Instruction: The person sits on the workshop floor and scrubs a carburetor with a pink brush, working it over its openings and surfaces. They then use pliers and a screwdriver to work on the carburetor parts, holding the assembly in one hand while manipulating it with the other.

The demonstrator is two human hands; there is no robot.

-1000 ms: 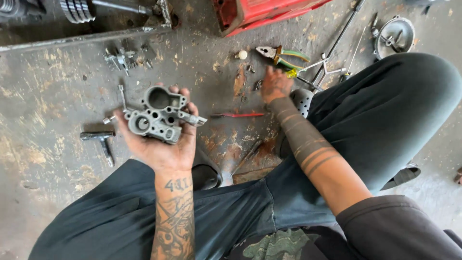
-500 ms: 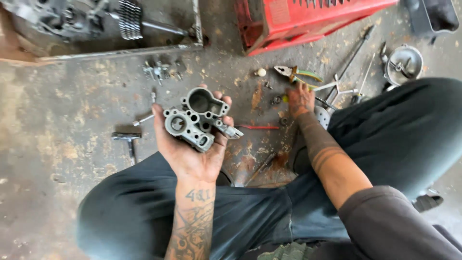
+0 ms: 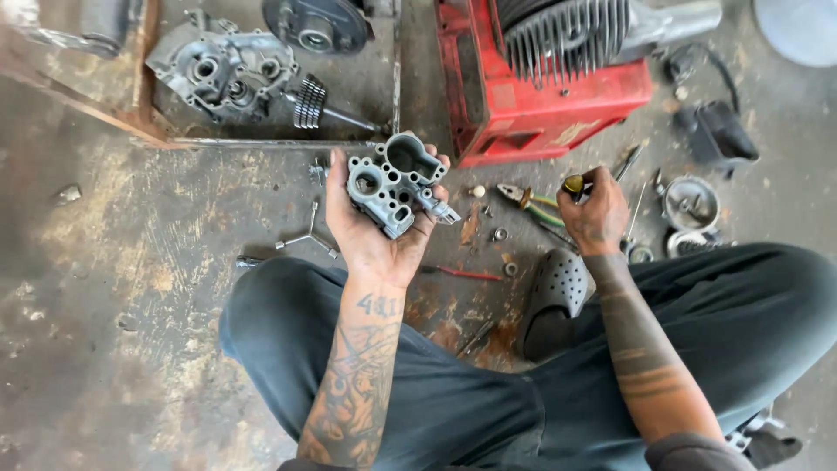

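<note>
My left hand (image 3: 370, 231) is raised palm up and holds a grey cast-metal carburetor body (image 3: 394, 185) with several round ports. My right hand (image 3: 595, 218) is lower to the right, closed on a tool with a yellow and black handle (image 3: 574, 184), just above the stained concrete floor. Green-handled pliers (image 3: 532, 202) lie on the floor just left of that hand. I sit with legs in dark trousers and a black perforated clog (image 3: 552, 301) under the right forearm.
A red engine housing with cooling fins (image 3: 540, 83) stands ahead. A tray (image 3: 261, 139) at the upper left holds engine case parts. A cross wrench (image 3: 305, 235), a red-handled tool (image 3: 462, 274), small nuts and round metal caps (image 3: 689, 205) lie scattered on the floor.
The view has tilted up and closer. My left hand lifted the carburetor body higher. My right hand picked up the yellow-handled tool from among the loose tools.
</note>
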